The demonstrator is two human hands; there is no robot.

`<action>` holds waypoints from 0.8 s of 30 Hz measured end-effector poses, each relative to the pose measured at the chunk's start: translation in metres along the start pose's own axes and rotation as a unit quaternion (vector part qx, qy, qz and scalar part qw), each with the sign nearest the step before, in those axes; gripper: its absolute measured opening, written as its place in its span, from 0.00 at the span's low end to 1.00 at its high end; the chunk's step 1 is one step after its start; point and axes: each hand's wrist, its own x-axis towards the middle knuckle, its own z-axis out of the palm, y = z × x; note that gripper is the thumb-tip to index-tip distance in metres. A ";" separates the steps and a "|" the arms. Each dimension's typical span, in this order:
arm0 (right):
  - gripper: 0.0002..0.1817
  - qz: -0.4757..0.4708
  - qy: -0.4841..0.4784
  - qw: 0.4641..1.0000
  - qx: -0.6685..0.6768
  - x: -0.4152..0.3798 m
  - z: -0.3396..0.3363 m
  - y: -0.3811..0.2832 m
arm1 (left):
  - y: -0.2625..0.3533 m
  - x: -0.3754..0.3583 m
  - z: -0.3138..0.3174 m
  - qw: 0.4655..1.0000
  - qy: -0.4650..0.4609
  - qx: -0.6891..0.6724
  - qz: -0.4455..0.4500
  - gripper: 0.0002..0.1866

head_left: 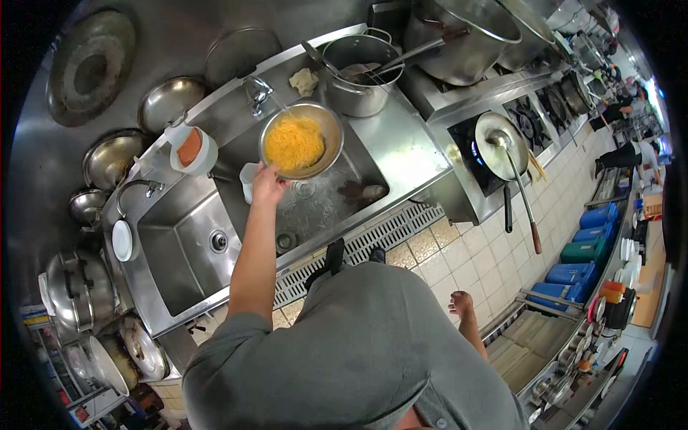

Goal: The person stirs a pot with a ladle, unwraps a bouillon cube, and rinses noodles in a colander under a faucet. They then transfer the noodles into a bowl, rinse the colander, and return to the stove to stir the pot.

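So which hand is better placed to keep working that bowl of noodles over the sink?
Probably the left hand: it grips the rim of the bowl of noodles above the sink. The right hand hangs empty beside the hip, far off.

- Single head-worn view, fisheye, black corners.
- Looking steeply down over shoulders onto steel sink (pixel 186 251), counter (pixel 401 147), tiled floor (pixel 459 261).
- Close to torso; stoves (pixel 502 136) farther right.

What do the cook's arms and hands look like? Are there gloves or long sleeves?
No gloves: both the left hand and the right hand are bare. The person wears a grey shirt with short sleeves, so both forearms are uncovered. The left sleeve ends near the shoulder. I see no watch, rings or bands on either wrist, though the right hand is small in the picture.
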 end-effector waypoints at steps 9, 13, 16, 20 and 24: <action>0.10 0.045 0.024 0.998 -0.022 -0.022 0.013 0.019 | 0.004 0.001 -0.002 0.999 -0.039 0.031 -0.013 0.16; 0.10 0.026 0.031 0.999 -0.008 -0.027 0.020 0.023 | 0.005 0.025 -0.008 0.997 -0.003 0.069 -0.025 0.19; 0.10 0.004 0.028 1.000 -0.015 -0.022 0.016 0.014 | 0.009 0.008 0.007 0.996 -0.032 0.063 -0.045 0.22; 0.10 -0.034 0.056 0.997 0.047 -0.022 0.018 0.007 | 0.011 0.030 -0.006 0.996 -0.050 0.065 -0.043 0.23; 0.10 0.002 0.010 1.000 -0.025 -0.011 0.015 0.010 | 0.001 0.064 0.026 0.987 -0.129 0.071 -0.063 0.23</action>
